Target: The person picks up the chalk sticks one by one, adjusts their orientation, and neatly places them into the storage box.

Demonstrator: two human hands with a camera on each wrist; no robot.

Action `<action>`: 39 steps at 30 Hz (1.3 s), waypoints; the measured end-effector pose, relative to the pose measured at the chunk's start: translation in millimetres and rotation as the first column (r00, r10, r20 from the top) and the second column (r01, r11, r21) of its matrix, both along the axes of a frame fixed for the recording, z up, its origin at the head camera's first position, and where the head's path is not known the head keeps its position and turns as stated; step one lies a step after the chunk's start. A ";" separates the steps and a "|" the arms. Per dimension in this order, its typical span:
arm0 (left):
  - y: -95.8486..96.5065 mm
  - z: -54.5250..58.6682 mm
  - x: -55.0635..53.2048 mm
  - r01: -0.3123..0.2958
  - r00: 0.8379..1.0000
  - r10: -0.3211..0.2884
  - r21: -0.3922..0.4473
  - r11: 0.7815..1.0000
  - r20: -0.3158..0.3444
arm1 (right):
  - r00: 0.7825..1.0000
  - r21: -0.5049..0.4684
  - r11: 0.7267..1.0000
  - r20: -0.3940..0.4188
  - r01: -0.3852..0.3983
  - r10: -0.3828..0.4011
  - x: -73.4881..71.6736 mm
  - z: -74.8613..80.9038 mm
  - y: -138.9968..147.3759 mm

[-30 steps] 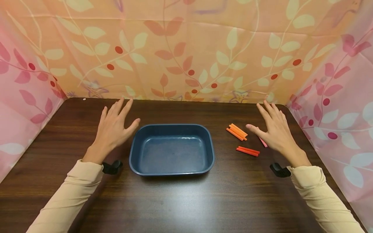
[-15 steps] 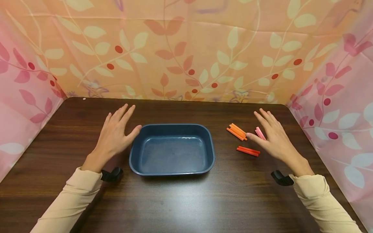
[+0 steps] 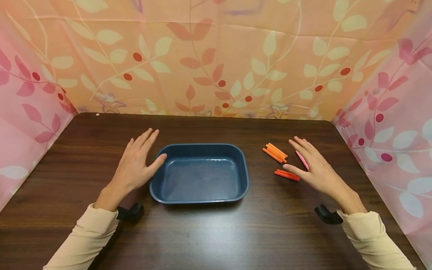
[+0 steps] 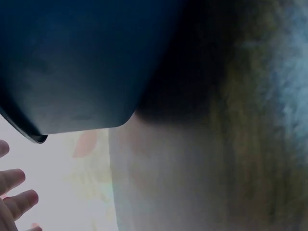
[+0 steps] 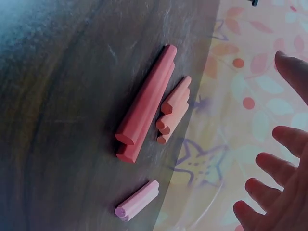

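My left hand [image 3: 135,165] hovers at the left side of a blue rectangular tray [image 3: 199,200], its fingers spread and the thumb overlapping the rim in the head view. Over the right of the table hangs my right hand [image 3: 315,168], fingers extended and holding nothing. Close to its thumb lie two red sticks [image 3: 287,175], with several orange sticks [image 3: 275,152] just beyond them. Pink sticks [image 3: 302,159] are partly hidden behind the right hand in the head view. The right wrist view shows the red [image 5: 144,106], orange [image 5: 174,108] and pink sticks [image 5: 137,201] lying in separate groups.
Everything stands on a dark wooden table [image 3: 209,240]. A floral curtain [image 3: 216,56] rises along the back edge, with pink floral sheets at both sides. Black wrist mounts [image 3: 328,215] stick out inward from both sleeves.
Both hands have drawn back toward the person, staying spread and lowered nearer the tray and sticks in the head view. The tray and sticks have stayed in place.
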State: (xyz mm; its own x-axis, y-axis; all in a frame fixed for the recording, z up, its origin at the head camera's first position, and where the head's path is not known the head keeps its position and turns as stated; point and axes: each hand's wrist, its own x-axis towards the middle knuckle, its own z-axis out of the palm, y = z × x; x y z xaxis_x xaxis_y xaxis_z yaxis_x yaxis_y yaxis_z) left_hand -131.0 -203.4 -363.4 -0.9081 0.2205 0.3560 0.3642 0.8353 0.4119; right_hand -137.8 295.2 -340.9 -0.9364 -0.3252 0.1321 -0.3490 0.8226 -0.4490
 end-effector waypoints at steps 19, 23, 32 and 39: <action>5.2 -11.2 13.0 0.110 0.989 -0.116 0.070 0.991 0.094 | 0.988 0.067 0.990 -0.075 -0.128 0.133 10.6 -12.4 -3.3; 5.5 -11.2 13.7 0.142 0.977 -0.156 0.102 0.985 0.145 | 0.985 0.092 0.986 -0.096 -0.138 0.146 10.4 -15.2 -2.9; 6.2 -11.6 13.6 0.142 0.949 -0.174 0.138 0.980 0.263 | 0.977 0.083 0.983 -0.125 -0.161 0.171 8.9 -21.0 -1.2; 6.8 -14.3 13.2 0.147 0.946 -0.183 0.147 0.978 0.269 | 0.969 0.018 0.978 -0.134 -0.206 0.206 4.6 -24.7 -3.6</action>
State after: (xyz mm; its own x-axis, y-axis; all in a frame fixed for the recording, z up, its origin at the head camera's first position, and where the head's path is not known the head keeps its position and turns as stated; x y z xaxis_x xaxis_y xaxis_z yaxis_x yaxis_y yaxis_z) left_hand -117.8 -196.6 -377.7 -0.9297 0.3460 0.1267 0.3476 0.7095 0.6130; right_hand -133.2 291.6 -365.6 -0.8227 -0.5102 0.2508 -0.5683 0.7282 -0.3830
